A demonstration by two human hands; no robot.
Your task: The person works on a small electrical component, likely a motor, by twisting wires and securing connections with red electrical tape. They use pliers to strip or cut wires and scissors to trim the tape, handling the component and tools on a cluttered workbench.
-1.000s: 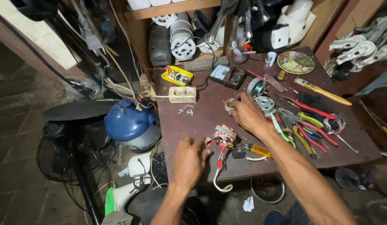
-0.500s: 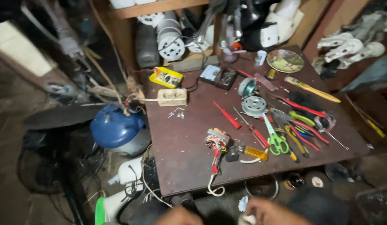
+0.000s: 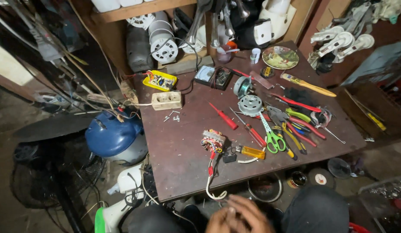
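Workbench (image 3: 183, 142) | hands (image 3: 237, 215) together below edge | screwdriver (image 3: 223, 116) untouched

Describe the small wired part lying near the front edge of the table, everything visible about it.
The small wired part is a blocky coil-like piece with a pale top and bands of mixed colour, lying flat on the brown table. Red and white wires run from it toward the front edge and curl into a loop there. A small black component and an orange-handled tool lie just to its right. Neither hand touches it; both hands are together below the table edge.
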